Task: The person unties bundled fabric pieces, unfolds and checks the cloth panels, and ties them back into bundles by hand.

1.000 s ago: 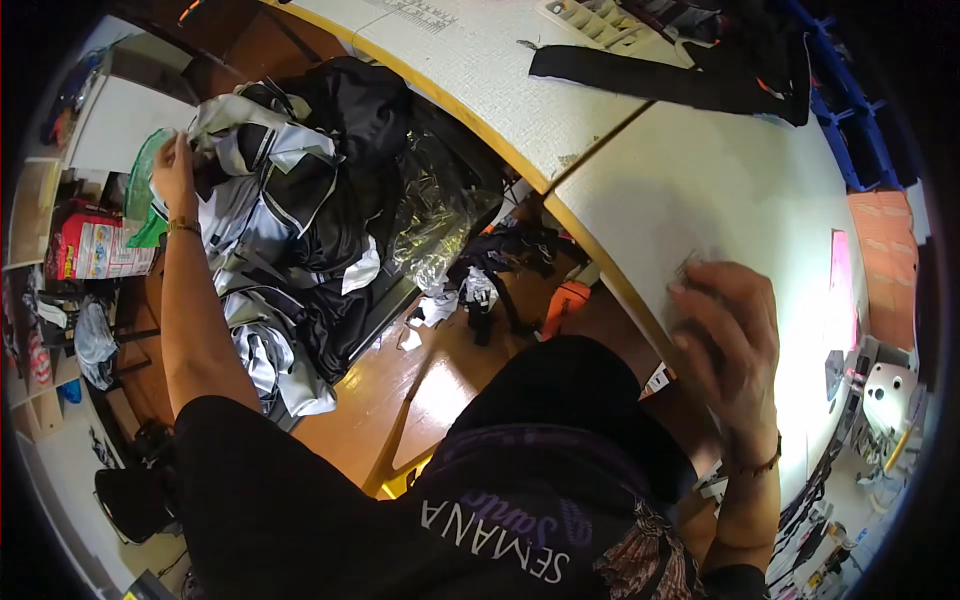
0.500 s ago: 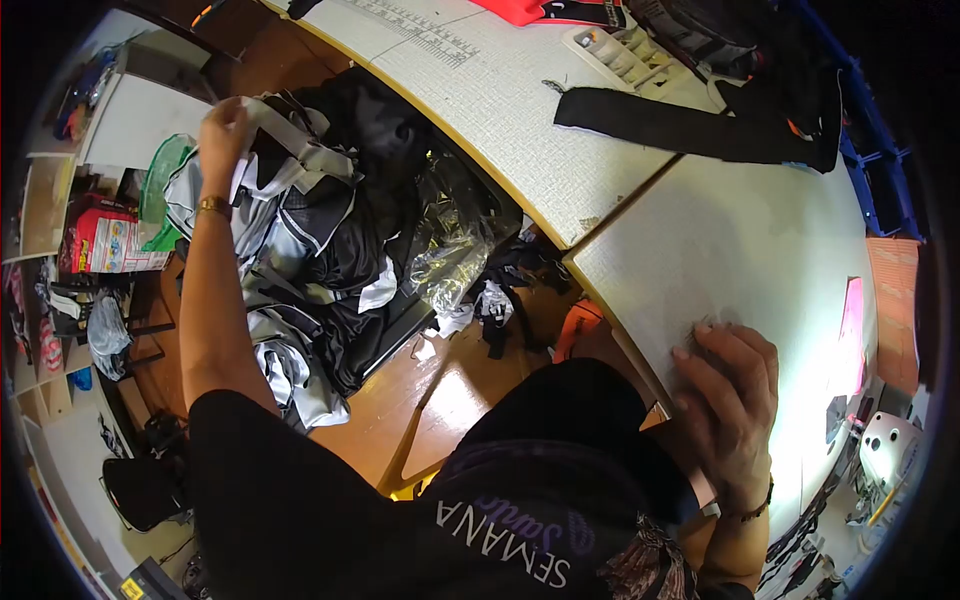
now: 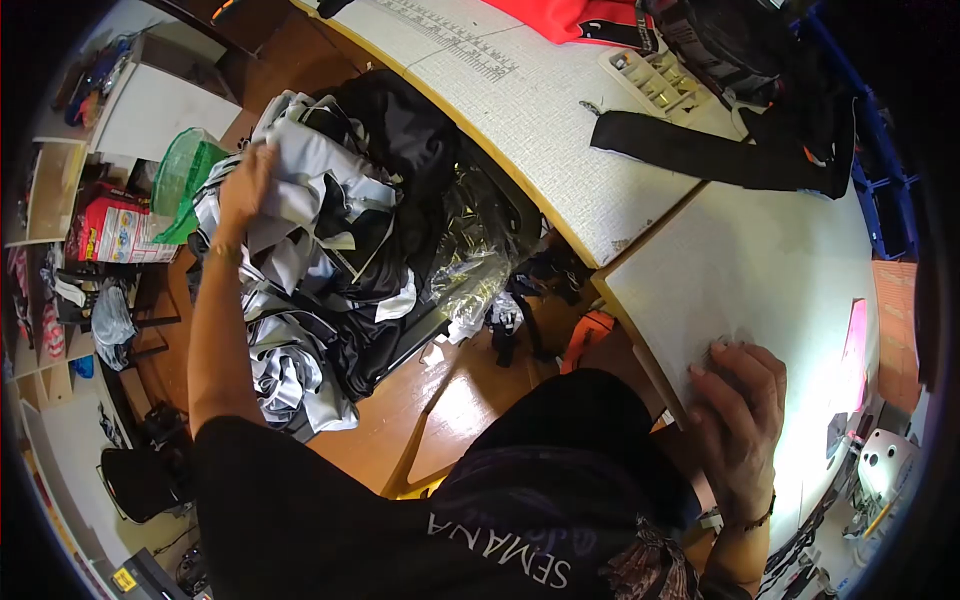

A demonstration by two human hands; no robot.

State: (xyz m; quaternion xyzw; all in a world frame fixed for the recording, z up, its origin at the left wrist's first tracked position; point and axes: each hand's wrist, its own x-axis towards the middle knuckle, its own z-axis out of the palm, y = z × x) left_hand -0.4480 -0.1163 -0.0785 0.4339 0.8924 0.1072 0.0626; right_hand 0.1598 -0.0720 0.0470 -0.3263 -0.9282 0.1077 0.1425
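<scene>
My left hand (image 3: 247, 190) reaches into a heap of black, white and grey fabric pieces (image 3: 330, 160) at the left. Its fingers are closed at the edge of a white fabric piece (image 3: 300, 150) on top of the heap; the fingertips are partly hidden. My right hand (image 3: 742, 405) rests at the near edge of the white table (image 3: 690, 280), fingers curved and apart, holding nothing. Crumpled clear plastic (image 3: 470, 260) lies beside the heap, on its right.
A long black fabric piece (image 3: 690, 155) lies across the table, near a compartment box (image 3: 660, 85) and a red garment (image 3: 560, 18). Green mesh (image 3: 185, 185) stands left of the heap. A white machine (image 3: 888, 462) sits at the far right.
My left hand has come down and slightly right, and the white fabric it held up now lies spread over the heap. My right hand stays on the table. The view has shifted slightly.
</scene>
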